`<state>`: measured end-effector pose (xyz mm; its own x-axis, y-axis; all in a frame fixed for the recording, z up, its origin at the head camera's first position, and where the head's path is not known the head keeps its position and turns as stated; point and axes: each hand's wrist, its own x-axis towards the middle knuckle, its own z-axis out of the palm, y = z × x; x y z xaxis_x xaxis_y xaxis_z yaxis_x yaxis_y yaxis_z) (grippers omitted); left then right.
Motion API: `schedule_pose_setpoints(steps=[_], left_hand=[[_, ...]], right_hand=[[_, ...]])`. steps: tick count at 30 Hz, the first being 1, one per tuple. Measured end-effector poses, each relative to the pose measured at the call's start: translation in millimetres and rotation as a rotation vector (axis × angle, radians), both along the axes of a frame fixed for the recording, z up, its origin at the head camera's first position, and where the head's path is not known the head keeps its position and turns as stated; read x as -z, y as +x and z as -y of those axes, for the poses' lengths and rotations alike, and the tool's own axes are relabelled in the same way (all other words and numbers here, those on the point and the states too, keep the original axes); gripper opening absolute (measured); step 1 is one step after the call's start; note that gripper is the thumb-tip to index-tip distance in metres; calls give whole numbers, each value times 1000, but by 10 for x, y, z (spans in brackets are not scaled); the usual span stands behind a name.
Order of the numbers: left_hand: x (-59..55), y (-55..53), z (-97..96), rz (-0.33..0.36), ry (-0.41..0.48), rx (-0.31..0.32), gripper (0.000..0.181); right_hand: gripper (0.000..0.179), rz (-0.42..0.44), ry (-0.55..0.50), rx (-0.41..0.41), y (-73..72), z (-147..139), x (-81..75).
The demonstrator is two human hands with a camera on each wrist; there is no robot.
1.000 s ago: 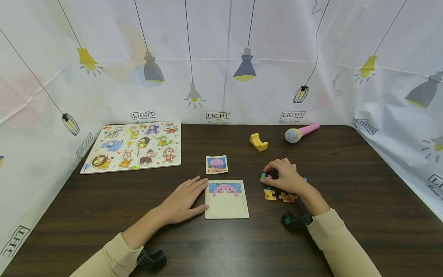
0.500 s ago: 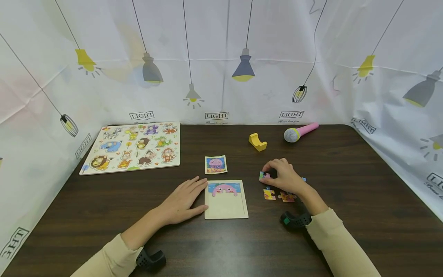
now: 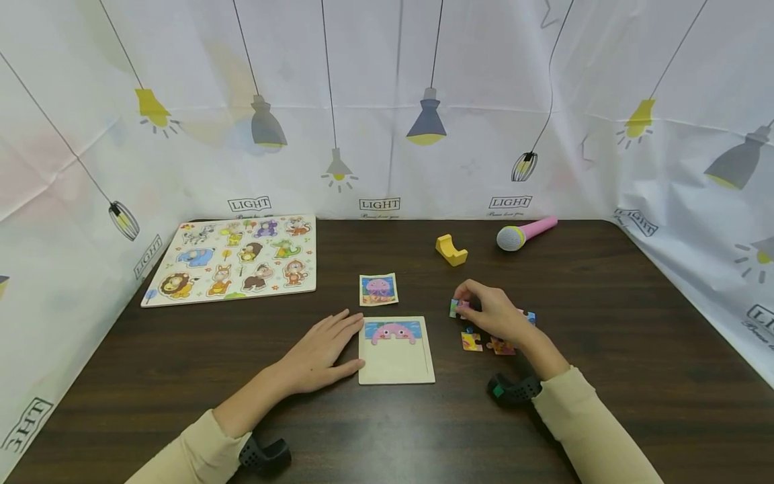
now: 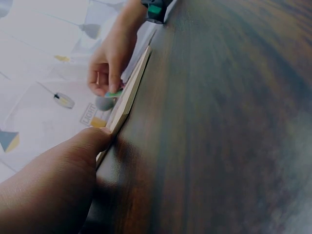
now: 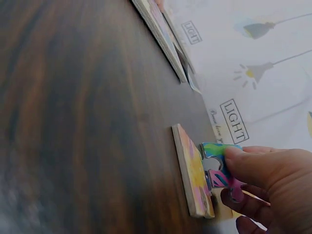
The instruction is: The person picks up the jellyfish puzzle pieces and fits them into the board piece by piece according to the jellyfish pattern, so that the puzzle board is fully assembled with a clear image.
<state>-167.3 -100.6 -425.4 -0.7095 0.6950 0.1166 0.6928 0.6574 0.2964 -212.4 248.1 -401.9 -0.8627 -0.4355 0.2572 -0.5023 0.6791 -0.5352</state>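
Note:
My left hand (image 3: 317, 353) lies with fingers spread along the left edge of a small wooden puzzle board (image 3: 396, 366). In the left wrist view its thumb touches the board's side (image 4: 131, 90). The board's upper part shows a pink octopus face on blue; the lower part is bare wood. Right of the board, my right hand (image 3: 496, 312) pinches a green, blue and pink jigsaw piece (image 5: 219, 173) between thumb and fingers. Below that hand lie a yellow jigsaw piece (image 3: 471, 341) and an orange-red one (image 3: 502, 346). A blue piece (image 3: 530, 317) is partly hidden behind the hand.
A small octopus picture card (image 3: 379, 290) lies just behind the board. Farther back are a yellow curved block (image 3: 451, 250) and a pink toy microphone (image 3: 525, 234). A large animal puzzle board (image 3: 232, 259) occupies the back left, before a lamp-print cloth (image 3: 387, 101).
My right hand has shifted slightly left with the pinched jigsaw piece, uncovering more of the blue piece behind it. My left hand stays at the board's edge.

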Motion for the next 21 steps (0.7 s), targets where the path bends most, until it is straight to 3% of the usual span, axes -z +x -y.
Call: schedule_pose_setpoints(steps=[12,21], left_hand=[[2,5,3,-1,-2,5,70],[-10,1,8,1,-3,5,70]], right_hand=[[14,-3,-16,-3,39,116,-61],[14,15,-44,-51,86,240,-123]])
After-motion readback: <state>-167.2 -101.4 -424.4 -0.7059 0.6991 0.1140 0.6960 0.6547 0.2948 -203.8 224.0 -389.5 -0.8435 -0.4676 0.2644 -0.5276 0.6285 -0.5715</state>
